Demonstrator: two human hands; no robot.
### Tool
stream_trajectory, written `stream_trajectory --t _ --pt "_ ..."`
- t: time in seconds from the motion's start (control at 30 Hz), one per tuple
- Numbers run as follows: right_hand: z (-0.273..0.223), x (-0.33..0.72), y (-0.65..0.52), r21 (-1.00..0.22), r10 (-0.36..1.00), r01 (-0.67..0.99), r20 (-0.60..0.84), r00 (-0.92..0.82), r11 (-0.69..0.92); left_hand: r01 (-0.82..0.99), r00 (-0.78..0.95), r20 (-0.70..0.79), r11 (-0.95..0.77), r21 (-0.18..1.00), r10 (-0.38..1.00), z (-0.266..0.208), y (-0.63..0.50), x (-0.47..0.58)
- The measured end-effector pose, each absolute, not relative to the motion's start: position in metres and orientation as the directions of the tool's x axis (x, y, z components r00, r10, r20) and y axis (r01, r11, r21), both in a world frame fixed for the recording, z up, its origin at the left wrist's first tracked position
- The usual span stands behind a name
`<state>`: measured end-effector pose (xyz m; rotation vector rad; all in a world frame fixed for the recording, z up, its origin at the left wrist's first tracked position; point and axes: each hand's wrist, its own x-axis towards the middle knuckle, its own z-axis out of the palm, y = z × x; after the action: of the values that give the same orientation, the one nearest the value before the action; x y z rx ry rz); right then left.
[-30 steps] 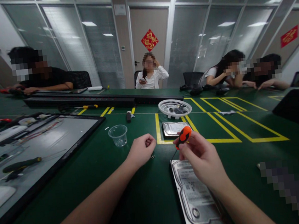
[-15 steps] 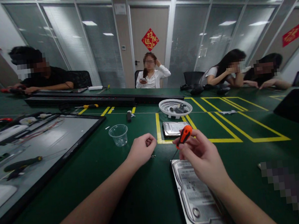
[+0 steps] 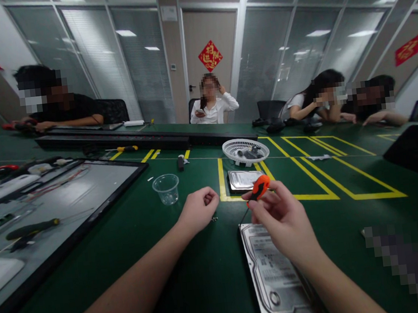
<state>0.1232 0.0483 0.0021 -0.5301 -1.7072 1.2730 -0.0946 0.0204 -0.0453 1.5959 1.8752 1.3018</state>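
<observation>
My right hand (image 3: 280,213) is closed round the orange and black handle of a screwdriver (image 3: 260,187). The shaft slants down to the far left corner of a silver hard drive (image 3: 271,274), which lies label up on the green table. My left hand (image 3: 200,207) is curled on the table left of the drive, its fingertips tucked in; whether they hold anything is hidden. Several small screws (image 3: 214,218) lie just below it. Beyond my right hand, a second hard drive (image 3: 242,179) rests inside yellow tape lines. A clear plastic cup (image 3: 166,188) stands left of my left hand.
A white basket (image 3: 245,148) with dark parts sits farther back. On the left lies a large black-framed panel (image 3: 85,189) bearing tools and parts. A long black bar (image 3: 117,140) runs across the table. Several people sit along the far side.
The screwdriver handle has turned slightly and leans a little more to the right in my right hand. My left hand and the hard drives stay in place.
</observation>
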Motion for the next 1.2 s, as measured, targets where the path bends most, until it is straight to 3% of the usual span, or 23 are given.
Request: stream_trajectory --t 0.3,0.57,0.77,1.2 --pt "0.0026 0.1228 0.0479 -0.914 0.779 -0.093 0.386 -0.494 0.395 0.584 -0.307 0.288 -0.059 0.809 0.907 -0.0433 0.02 -0.0927" --pt "0.0028 0.1238 0.0471 -0.903 0.746 -0.157 0.421 -0.516 0.4 0.577 -0.296 0.286 -0.068 0.814 0.911 -0.0481 0.0221 -0.095" --pt "0.0028 0.1228 0.0475 -0.909 0.776 -0.065 0.387 -0.498 0.411 0.582 -0.299 0.298 -0.074 0.81 0.907 -0.047 0.0212 -0.0945" --pt "0.0033 0.1238 0.047 -0.903 0.751 -0.111 0.41 -0.517 0.416 0.582 -0.296 0.288 -0.067 0.81 0.911 -0.0454 0.0214 -0.0939"
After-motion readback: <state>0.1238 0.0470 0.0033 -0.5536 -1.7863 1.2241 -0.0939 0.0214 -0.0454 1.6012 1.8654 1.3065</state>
